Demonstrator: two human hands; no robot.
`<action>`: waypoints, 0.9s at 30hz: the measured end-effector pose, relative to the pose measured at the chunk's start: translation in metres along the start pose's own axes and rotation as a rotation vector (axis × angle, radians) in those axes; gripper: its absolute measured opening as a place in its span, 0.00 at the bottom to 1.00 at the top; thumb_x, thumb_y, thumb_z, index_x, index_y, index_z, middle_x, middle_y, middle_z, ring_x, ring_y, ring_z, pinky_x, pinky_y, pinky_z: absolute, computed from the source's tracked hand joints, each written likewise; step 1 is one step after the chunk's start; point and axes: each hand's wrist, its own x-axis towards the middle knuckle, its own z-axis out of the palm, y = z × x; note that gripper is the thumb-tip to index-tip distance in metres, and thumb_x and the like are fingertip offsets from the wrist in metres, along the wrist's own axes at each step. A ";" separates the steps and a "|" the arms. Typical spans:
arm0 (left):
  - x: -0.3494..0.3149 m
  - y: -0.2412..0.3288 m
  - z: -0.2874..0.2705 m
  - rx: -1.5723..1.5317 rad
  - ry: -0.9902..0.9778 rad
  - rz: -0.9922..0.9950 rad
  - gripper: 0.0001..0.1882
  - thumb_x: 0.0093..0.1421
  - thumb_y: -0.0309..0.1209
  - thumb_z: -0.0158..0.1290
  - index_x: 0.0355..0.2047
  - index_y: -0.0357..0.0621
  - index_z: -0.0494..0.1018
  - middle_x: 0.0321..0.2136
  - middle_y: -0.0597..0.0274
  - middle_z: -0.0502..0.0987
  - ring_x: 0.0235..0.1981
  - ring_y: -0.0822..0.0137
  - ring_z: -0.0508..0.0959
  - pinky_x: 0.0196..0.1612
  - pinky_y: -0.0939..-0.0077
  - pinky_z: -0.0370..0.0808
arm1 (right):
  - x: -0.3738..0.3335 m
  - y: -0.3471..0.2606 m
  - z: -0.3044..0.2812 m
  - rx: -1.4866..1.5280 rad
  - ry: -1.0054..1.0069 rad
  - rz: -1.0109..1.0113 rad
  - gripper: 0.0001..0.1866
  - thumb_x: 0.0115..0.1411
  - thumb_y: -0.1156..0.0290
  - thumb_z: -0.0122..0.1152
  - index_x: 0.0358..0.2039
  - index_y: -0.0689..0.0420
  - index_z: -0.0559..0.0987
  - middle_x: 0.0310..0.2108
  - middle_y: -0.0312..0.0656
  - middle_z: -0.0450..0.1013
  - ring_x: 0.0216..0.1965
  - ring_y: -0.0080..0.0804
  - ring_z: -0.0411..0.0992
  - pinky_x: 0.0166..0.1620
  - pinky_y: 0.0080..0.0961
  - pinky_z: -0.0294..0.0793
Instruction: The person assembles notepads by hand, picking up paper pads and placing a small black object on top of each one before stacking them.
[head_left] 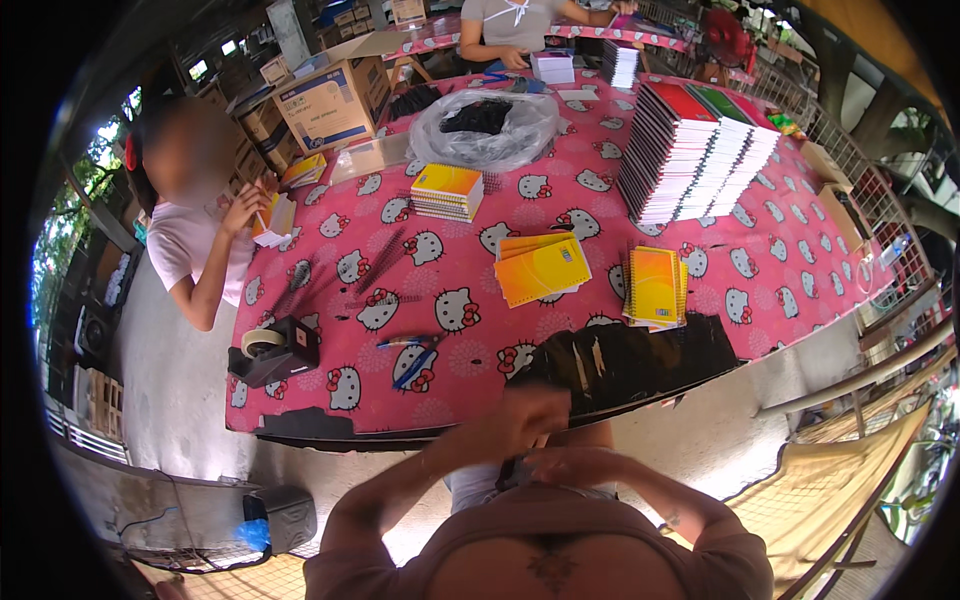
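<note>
At the table's near edge my left hand (535, 412) is raised with its fingers bent, blurred by motion. Just below it, close to my lap, my right hand (568, 466) has its fingers curled inward around something small and dark that I cannot make out. Beyond my hands lie a fanned group of yellow-orange spiral notebooks (543, 268) and, to its right, a small pile of yellow spiral notebooks (656, 283). Left of them rest blue-handled pliers (412, 362). A black patch (620, 362) covers part of the tabletop right in front of me.
A black tape dispenser (290, 352) and loose black wire coils (378, 262) sit at left. Tall notebook stacks (690, 150) stand back right, near a plastic bag (485, 130) of black coils. Cardboard boxes (335, 105) are at back left. A person (195, 235) handles notebooks at left; another works across the table.
</note>
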 end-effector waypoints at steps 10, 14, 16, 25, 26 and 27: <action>0.126 -0.076 -0.070 0.907 0.649 0.403 0.16 0.58 0.25 0.56 0.48 0.40 0.75 0.42 0.51 0.79 0.46 0.50 0.80 0.45 0.59 0.80 | 0.014 -0.068 -0.130 0.238 1.048 -0.461 0.13 0.66 0.80 0.57 0.50 0.60 0.78 0.41 0.38 0.79 0.43 0.21 0.77 0.44 0.18 0.73; 0.093 -0.016 -0.074 0.735 0.604 0.287 0.15 0.57 0.24 0.56 0.46 0.42 0.75 0.38 0.53 0.80 0.39 0.50 0.81 0.41 0.61 0.80 | 0.020 -0.060 -0.133 0.162 1.304 -0.406 0.27 0.60 0.77 0.66 0.60 0.58 0.70 0.54 0.42 0.71 0.57 0.29 0.69 0.58 0.28 0.68; 0.076 -0.007 -0.058 0.640 0.458 0.179 0.13 0.58 0.24 0.56 0.45 0.43 0.76 0.38 0.53 0.80 0.37 0.50 0.81 0.39 0.59 0.79 | 0.027 -0.061 -0.133 0.082 1.261 -0.456 0.36 0.55 0.75 0.72 0.62 0.57 0.66 0.57 0.43 0.68 0.60 0.30 0.66 0.60 0.30 0.65; 0.030 -0.084 -0.094 0.635 0.633 -0.125 0.16 0.62 0.29 0.54 0.50 0.44 0.77 0.42 0.50 0.80 0.43 0.50 0.80 0.47 0.57 0.77 | 0.033 -0.022 -0.107 0.445 0.917 -0.115 0.16 0.58 0.79 0.69 0.46 0.60 0.76 0.38 0.40 0.77 0.41 0.22 0.74 0.45 0.19 0.73; 0.017 -0.115 -0.115 0.939 0.700 -0.109 0.15 0.61 0.28 0.54 0.49 0.44 0.78 0.42 0.50 0.80 0.45 0.49 0.80 0.49 0.57 0.76 | 0.034 -0.031 -0.105 0.477 0.921 -0.203 0.15 0.58 0.79 0.69 0.46 0.60 0.76 0.38 0.39 0.77 0.41 0.22 0.74 0.45 0.19 0.73; -0.008 -0.159 -0.135 1.045 0.696 -0.277 0.14 0.60 0.28 0.54 0.47 0.42 0.77 0.40 0.50 0.79 0.44 0.47 0.79 0.49 0.55 0.76 | 0.043 -0.048 -0.100 0.516 0.901 -0.306 0.14 0.58 0.78 0.68 0.45 0.60 0.76 0.37 0.39 0.77 0.40 0.22 0.74 0.45 0.20 0.73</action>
